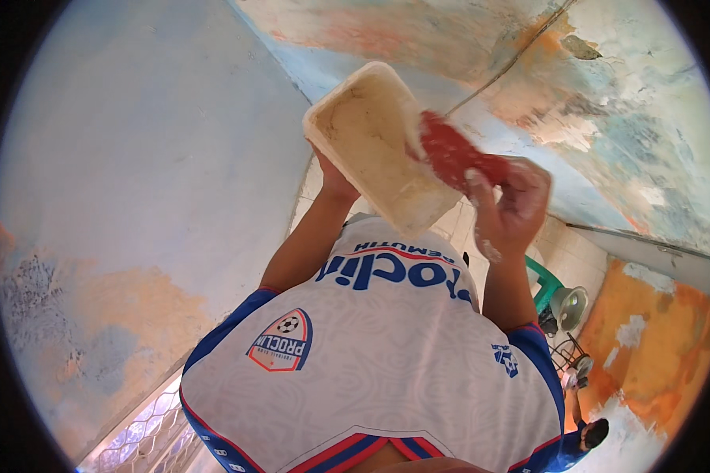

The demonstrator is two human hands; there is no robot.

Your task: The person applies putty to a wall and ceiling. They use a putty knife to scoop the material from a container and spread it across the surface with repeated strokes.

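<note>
My left hand (337,175) grips a rectangular cream-coloured tub (371,130) by its left side, most of its fingers hidden behind the wall. The tub is tilted, so its inside shows, coated with whitish and tan residue. My right hand (517,197) pinches a red scraper (455,150) smeared with white paste, thumb on the near side. The scraper's broad end lies over the tub's right rim; whether it touches the rim I cannot tell. White residue also marks my right thumb and wrist.
A pale wall (150,142) stands at left, and a patchy wall (544,118) with a crack rises ahead. At right are a green chair (544,284) and a round metal lamp-like object (569,306). Another person (590,435) is at lower right. Metal lattice (146,433) shows lower left.
</note>
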